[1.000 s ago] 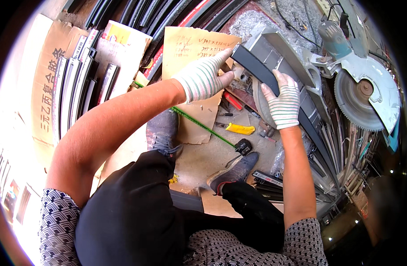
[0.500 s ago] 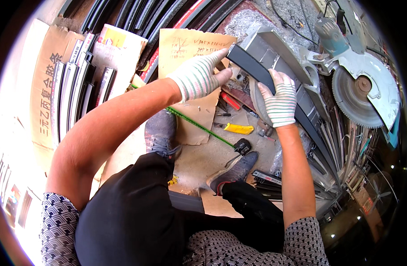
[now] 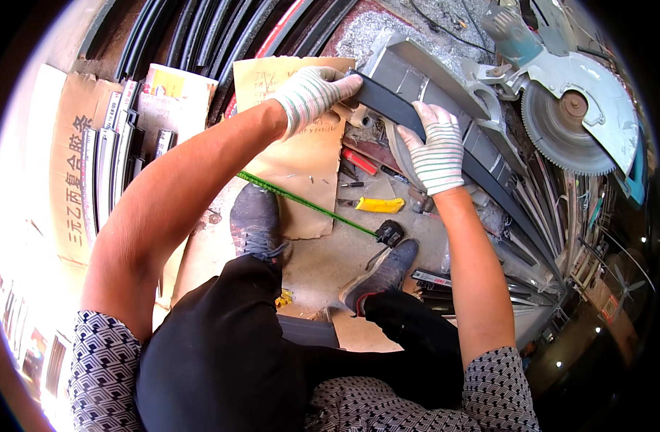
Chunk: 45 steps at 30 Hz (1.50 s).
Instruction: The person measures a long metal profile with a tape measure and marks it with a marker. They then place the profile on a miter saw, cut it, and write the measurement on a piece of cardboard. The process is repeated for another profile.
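Observation:
A long dark grey profile strip (image 3: 389, 102) slants from the upper middle toward the lower right, lying along the grey saw bed (image 3: 445, 90). My left hand (image 3: 314, 101), in a striped white work glove, pinches its near-left end. Farther along the strip, my gloved right hand (image 3: 438, 150) is closed on it, with the thumb on the near side and the fingers over the top. Part of the strip passes hidden beneath the right hand. To the right of both hands stands a mitre saw with a round toothed blade (image 3: 560, 137).
On the floor lie a tape measure (image 3: 389, 232) with green tape drawn out, a yellow utility knife (image 3: 379, 205), a red-handled tool (image 3: 359, 162) and a marked cardboard sheet (image 3: 301, 209). Bundled dark strips (image 3: 222, 36) lie far left; more strips (image 3: 535, 237) stack at right.
The view has shifted slightly, so the saw and bench sit further left in it. Both hands remain on the strip's end portion, and my right hand's grip looks tighter.

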Each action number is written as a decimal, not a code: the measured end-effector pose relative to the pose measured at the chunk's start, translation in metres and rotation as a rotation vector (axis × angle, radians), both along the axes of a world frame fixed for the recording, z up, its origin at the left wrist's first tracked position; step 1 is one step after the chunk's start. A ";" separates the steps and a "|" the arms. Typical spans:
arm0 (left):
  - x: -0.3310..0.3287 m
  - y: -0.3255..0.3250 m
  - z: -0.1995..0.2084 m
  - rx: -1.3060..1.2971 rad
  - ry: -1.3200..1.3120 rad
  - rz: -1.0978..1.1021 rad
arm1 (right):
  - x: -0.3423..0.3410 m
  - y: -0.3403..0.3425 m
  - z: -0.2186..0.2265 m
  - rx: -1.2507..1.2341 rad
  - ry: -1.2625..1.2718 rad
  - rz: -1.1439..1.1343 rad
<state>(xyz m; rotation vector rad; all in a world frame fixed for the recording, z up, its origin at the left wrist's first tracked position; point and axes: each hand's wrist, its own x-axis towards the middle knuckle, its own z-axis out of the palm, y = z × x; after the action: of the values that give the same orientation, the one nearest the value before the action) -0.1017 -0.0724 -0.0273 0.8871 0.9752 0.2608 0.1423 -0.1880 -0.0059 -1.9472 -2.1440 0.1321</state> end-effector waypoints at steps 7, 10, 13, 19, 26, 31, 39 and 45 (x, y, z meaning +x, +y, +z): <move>0.005 -0.002 -0.009 0.058 -0.028 0.047 | 0.001 -0.002 -0.001 0.006 -0.003 -0.015; 0.004 -0.002 -0.014 0.081 -0.010 0.069 | -0.002 0.000 -0.001 0.006 -0.002 -0.006; -0.006 0.002 -0.012 0.107 -0.002 0.046 | -0.013 0.006 0.001 0.015 0.011 -0.009; -0.040 0.024 -0.001 0.112 0.084 0.115 | -0.044 0.031 -0.006 0.034 0.015 -0.006; -0.090 0.057 -0.003 0.178 0.097 0.190 | -0.071 0.033 -0.003 0.198 0.132 -0.015; -0.111 0.066 -0.006 0.151 0.081 0.168 | -0.063 -0.063 0.001 0.111 0.177 -0.036; -0.131 0.075 -0.023 0.075 -0.058 0.202 | -0.022 -0.238 -0.019 -0.304 0.065 -0.310; -0.149 0.053 -0.007 0.211 0.049 0.420 | -0.012 -0.258 -0.043 -0.525 0.105 -0.393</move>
<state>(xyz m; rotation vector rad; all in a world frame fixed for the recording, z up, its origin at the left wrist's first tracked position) -0.2506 -0.0198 -0.0345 0.8756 1.1914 0.7122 0.1303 -0.4463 -0.0490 -2.5336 -1.7322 0.7685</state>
